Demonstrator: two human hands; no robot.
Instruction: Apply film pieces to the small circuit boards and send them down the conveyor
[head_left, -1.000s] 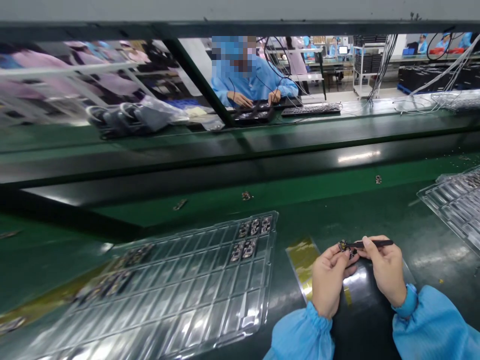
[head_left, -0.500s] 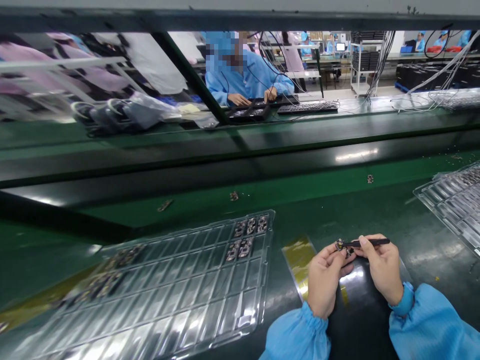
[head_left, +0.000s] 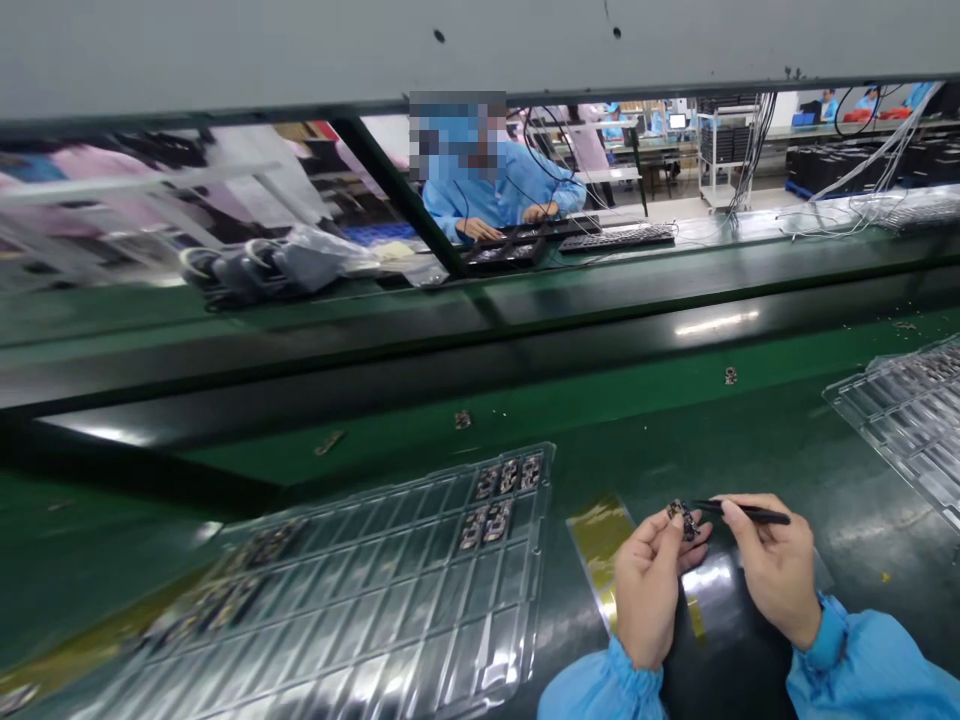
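My left hand (head_left: 651,580) pinches a small circuit board (head_left: 681,520) between thumb and fingers, holding it above the bench. Black tweezers (head_left: 750,512) are gripped in my right hand (head_left: 776,560), their tips pointing left and close to the board's upper edge; whether they touch it I cannot tell. Beneath my left hand lies a sheet with yellow film (head_left: 604,540). To the left sits a clear plastic tray (head_left: 390,600) with narrow compartments. Several similar boards (head_left: 496,520) stand in its upper right corner, and more lie blurred at its left side.
Another clear tray (head_left: 900,420) holding boards is at the right edge. Loose boards (head_left: 463,420) lie on the green strip behind. A dark rail (head_left: 600,320) runs across the bench. Beyond it a co-worker in blue (head_left: 510,190) handles black parts, beside bagged black items (head_left: 277,265).
The tweezers' tips have drawn slightly away from the board, and my right hand has shifted a little right. The board is tilted differently in my left hand. The whole view has shifted downward.
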